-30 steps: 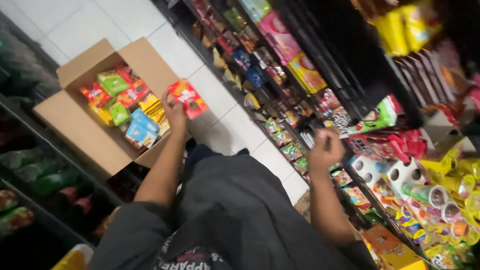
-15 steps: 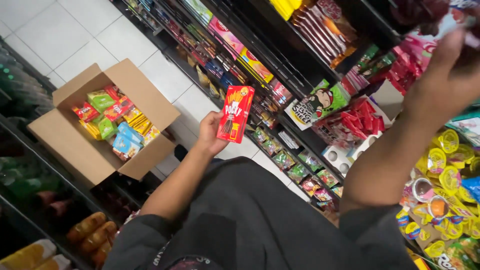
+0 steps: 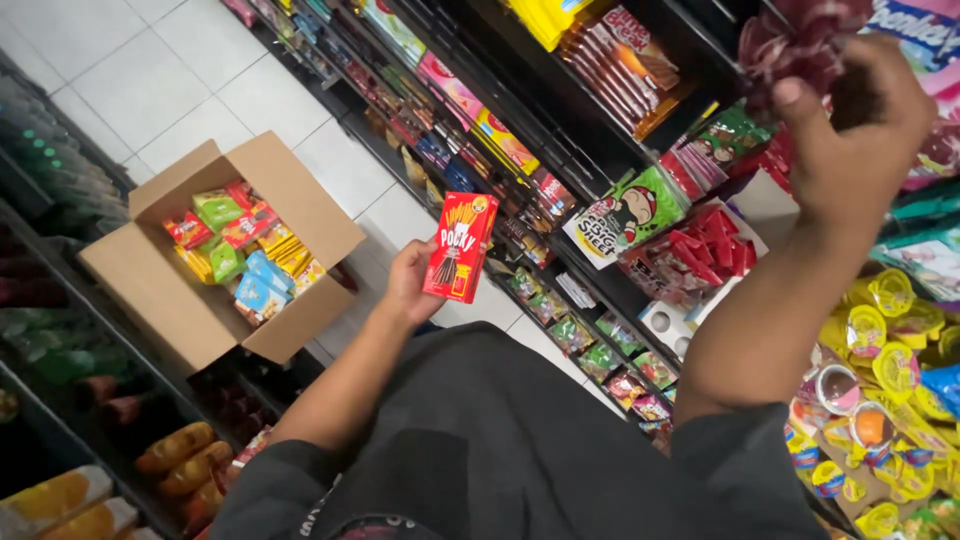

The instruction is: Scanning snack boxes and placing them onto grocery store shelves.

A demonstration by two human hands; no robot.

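Left hand (image 3: 408, 283) grips a red snack box (image 3: 459, 247), upright, slightly tilted, held mid-air above the floor between the cardboard box (image 3: 190, 310) and the shelves (image 3: 600, 130). Right hand (image 3: 850, 140) is raised far right, fingers closed on dark red packets (image 3: 800, 40) at the upper shelf. Hands well apart. Cardboard box sits open on the tiled floor (image 3: 130, 80), left, full of colourful snack packs (image 3: 240, 250). Yellow cups (image 3: 880, 330) near right.

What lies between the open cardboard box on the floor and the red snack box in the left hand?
In the head view, only bare white floor tile shows between the cardboard box and the red snack box.
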